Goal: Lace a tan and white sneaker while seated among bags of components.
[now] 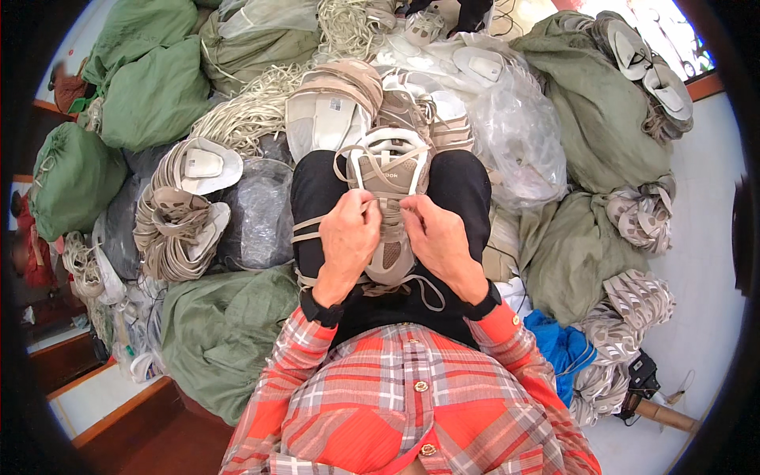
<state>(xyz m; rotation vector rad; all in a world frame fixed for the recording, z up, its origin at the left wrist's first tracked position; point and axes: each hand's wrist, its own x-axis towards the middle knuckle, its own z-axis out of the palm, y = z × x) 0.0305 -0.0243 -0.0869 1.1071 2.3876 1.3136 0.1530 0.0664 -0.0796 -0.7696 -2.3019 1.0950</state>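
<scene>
A beige-brown shoe upper [402,176] with white trim rests across my black-clad knees, its opening away from me and its toe toward me. A beige shoelace [388,195] crosses its front. Loose ends loop beside the collar and over my left leg. On the upper's left side, my left hand [350,237] is closed in a pinch at the lacing edge. My right hand [440,241] pinches at the opposite edge. Both seem to grip the lace, though the fingertips partly cover it. Just past the upper stands a stack of shoe uppers [328,119].
Bundles of pale laces [245,107] lie ahead on the left. Stacked uppers [178,210] sit to my left among green sacks [226,332]. At the right are a clear plastic bag [518,138], an olive sack [586,253], a blue bag [558,352] and more uppers [625,313].
</scene>
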